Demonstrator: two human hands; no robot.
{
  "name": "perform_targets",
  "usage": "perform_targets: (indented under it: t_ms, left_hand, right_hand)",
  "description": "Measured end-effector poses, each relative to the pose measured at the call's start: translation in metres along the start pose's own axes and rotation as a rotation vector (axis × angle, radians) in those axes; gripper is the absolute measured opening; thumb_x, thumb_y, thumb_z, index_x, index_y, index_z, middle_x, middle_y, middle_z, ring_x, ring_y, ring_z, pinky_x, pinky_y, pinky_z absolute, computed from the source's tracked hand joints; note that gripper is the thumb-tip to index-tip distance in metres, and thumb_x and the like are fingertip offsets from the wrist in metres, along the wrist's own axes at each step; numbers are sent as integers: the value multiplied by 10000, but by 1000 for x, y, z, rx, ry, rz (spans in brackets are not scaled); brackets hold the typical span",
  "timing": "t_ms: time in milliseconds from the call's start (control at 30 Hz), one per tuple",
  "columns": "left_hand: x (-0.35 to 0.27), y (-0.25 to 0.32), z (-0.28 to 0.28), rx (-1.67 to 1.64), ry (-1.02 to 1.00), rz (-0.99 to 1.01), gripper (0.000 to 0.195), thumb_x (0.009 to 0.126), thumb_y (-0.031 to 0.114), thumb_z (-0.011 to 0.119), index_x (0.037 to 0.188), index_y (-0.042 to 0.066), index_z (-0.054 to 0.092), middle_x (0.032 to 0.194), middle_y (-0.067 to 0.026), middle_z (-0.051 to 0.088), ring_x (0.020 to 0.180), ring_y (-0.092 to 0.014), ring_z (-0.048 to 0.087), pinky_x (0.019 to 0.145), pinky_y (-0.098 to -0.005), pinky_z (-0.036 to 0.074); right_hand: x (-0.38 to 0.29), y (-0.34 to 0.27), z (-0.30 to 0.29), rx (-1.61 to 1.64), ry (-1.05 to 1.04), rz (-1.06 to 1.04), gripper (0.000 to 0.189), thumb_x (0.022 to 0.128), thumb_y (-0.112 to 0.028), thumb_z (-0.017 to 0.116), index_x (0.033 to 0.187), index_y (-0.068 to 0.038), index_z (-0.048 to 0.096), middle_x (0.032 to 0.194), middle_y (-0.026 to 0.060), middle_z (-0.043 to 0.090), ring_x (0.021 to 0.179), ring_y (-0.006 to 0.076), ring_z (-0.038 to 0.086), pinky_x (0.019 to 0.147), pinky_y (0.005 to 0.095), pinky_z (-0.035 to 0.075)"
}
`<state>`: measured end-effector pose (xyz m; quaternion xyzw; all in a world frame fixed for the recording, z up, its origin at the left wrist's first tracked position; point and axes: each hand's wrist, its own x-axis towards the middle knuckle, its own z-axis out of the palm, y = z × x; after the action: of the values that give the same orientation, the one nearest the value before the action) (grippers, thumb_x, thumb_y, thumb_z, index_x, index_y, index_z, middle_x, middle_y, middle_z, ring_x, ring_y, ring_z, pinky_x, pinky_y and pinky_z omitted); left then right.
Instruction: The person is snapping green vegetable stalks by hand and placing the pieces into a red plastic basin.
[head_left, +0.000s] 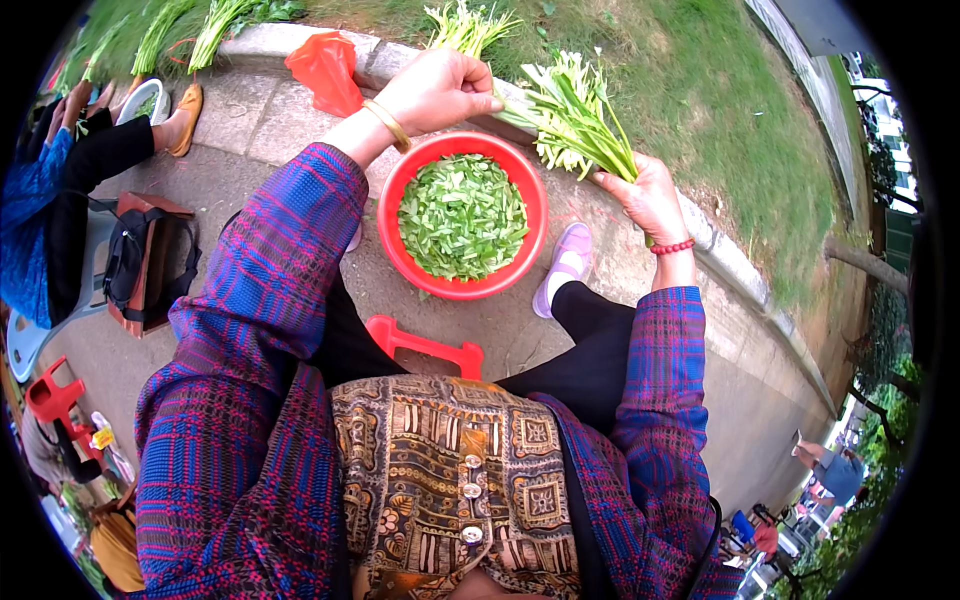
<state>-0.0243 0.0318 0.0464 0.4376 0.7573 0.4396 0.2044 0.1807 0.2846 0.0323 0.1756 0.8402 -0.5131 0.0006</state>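
Observation:
A bunch of leafy green stalks with pale bud tips (574, 120) is gripped near its stem ends by my right hand (651, 196), which has a red bead bracelet at the wrist. My left hand (442, 91), with a gold-coloured bangle, pinches a green leaf or stalk (516, 114) at the bunch's left side between thumb and fingers. Below and between both hands, a round red plastic basin (538, 217) stands on the pavement, holding many short cut or torn green pieces (463, 217). Another bundle of green stalks (471, 31) lies on the grass beyond my left hand.
A stone kerb (739, 262) borders the grass. A red plastic bag (327, 73) lies at the kerb. A red plastic stool (427, 346) is beneath me. At left, a seated person (82, 172) has a white basket (159, 112) near the feet, with a brown bag (146, 262) behind.

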Motion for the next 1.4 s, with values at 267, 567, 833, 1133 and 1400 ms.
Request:
perform_targets:
  t_ms: [267,567,833,1133,1400]
  left_hand:
    - [-12,1,-12,263,-394,-53,174,734,169,742,812,30,671,661,-60,633,607,-122,584,576,-294,475]
    - [-14,-5,51,-331,-416,-37,416,823,297,689,1163,72,602,980,-64,654,919,-176,617,805,-348,485]
    - [-21,52,56,-900,-548,-287,510,883,345,627,1254,13,514,1076,-111,626,753,-160,644,816,-321,515]
    - [-10,35,58,-997,-199,-73,344,921,230,574,1154,-24,575,928,-100,663,921,-185,640,854,-313,512]
    - [2,-14,37,138,98,-175,372,750,304,711,1033,69,654,902,-181,671,865,-345,642,801,-412,497]
  right_hand:
    - [-7,-17,-6,47,137,91,230,783,-75,701,1001,-9,675,824,27,690,710,66,594,662,233,480]
    - [-4,-51,44,772,-175,115,179,831,-109,678,957,-13,595,630,-21,514,502,78,476,480,232,405]
    - [-19,-55,98,996,-465,219,210,804,-49,662,992,-35,568,691,29,538,581,147,547,539,304,492]
    - [-7,-49,79,197,-339,-138,561,811,-319,713,1213,35,545,1126,120,597,1064,197,557,920,322,448]
    - [6,-49,21,401,249,-21,163,881,-151,632,961,-15,671,817,41,677,651,64,601,536,203,472]
